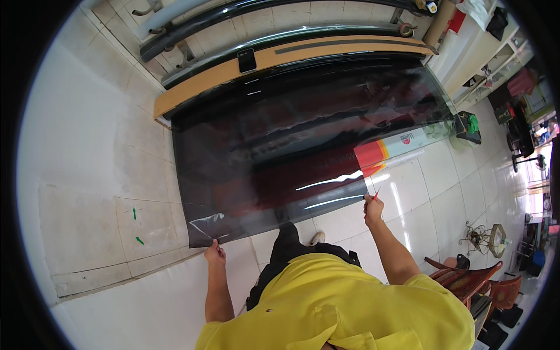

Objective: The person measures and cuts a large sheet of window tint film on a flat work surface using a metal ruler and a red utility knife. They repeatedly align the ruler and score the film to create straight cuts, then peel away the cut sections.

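Note:
A wide sheet of dark, glossy window film (233,157) stretches toward me from the wood-topped bench (204,83). My left hand (215,252) pinches its near left corner, fingers closed. At the near right corner, the closed fingers of my right hand (373,211) grip the film edge. The same hand holds a small red tool (376,197) with a thin pointed tip; its exact kind is too small to tell. Creases show in the film near my left hand. Beyond my right hand the film's edge steps back, and a red and white printed panel (402,144) shows there.
A black phone (247,60) lies on the wooden strip. Long rolls (221,24) rest on wall brackets behind. A dark bin with a green bag (471,123) stands at the right. Wooden chairs (466,277) and a small ornate stand (496,240) are nearer on the tiled floor.

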The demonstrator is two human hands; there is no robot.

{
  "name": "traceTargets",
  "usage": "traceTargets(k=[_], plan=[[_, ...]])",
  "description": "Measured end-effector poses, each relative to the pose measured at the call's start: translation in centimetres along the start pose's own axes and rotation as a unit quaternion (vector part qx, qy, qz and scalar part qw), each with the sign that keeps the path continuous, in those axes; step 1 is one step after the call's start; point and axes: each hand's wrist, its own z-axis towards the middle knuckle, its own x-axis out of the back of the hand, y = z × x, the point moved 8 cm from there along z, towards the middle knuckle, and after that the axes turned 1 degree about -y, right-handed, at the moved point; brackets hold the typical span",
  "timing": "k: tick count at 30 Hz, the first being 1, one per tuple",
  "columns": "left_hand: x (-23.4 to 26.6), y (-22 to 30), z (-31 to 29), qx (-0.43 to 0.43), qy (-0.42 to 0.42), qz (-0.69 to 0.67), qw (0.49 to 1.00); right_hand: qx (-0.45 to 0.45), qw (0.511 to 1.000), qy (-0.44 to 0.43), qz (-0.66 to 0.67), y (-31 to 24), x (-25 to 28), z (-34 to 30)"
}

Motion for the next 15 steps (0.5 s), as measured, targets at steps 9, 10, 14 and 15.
traceTargets(k=[9,10,14,15], plan=[[2.4,-2.6,-0.6,-0.002,-0.012,-0.003,1.000,-0.027,1.000,0.000,-0.013,2.1,2.5,-1.3],[2.6,-2.8,-0.5,-0.003,-0.005,0.004,1.000,-0.027,1.000,-0.001,-0.014,2.2,2.5,-1.3],[2.9,-3.4,-0.4,-0.004,-0.001,0.003,1.000,-0.051,0.999,0.008,-0.013,2.9,2.8,-1.2],[2.7,-3.3,-0.4,-0.022,-0.018,0.007,1.000,-0.040,0.999,-0.006,-0.015,2.8,2.6,-1.2]])
